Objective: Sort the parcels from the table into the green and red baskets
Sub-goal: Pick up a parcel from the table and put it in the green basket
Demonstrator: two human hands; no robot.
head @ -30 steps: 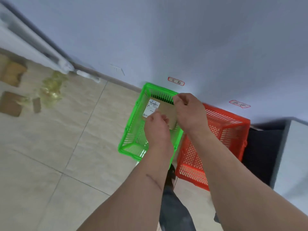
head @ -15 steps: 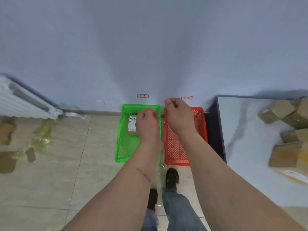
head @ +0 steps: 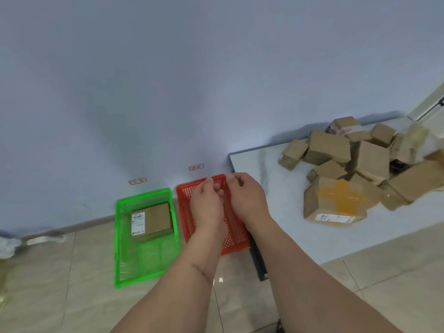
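With one parcel (head: 153, 221) lying in the green basket (head: 125, 272), both hands (head: 207, 207) (head: 247, 200) hung loosely curled, holding nothing, above the red basket (head: 236, 239); fetching from the table's (head: 276, 212) pile (head: 355, 169) looked next.

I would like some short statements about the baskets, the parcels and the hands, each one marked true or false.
1. A parcel lies in the green basket. True.
2. The red basket stands left of the green one. False: it stands on the right.
3. The left hand holds a parcel. False: it holds nothing, and neither does the right hand.
4. Parcels remain piled on the table. True.
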